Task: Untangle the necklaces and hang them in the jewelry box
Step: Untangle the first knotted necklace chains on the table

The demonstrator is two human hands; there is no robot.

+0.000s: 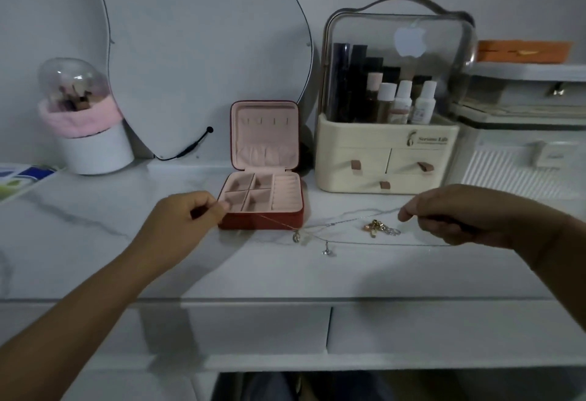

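A small red jewelry box (263, 221) with a pink lining stands open on the white marble-look tabletop, its lid upright with a row of hooks (264, 121). My left hand (190, 213) pinches one end of a thin silver necklace chain (345, 218) just left of the box. My right hand (450, 213) pinches the other end, so the chain stretches between them just above the table. A ring-shaped pendant (296, 236) hangs from it. A second thin chain (380, 243) with a small pendant (328, 251) lies below. A gold-coloured piece (379, 227) lies between them.
Behind the box leans a curved mirror (203, 51) with a black cable. A cream cosmetics organiser (387, 153) with a clear lid stands to the right, with white storage boxes (523, 147) beyond it. A domed brush holder (88, 121) stands at the left. Drawers (317, 331) sit below the table's front edge.
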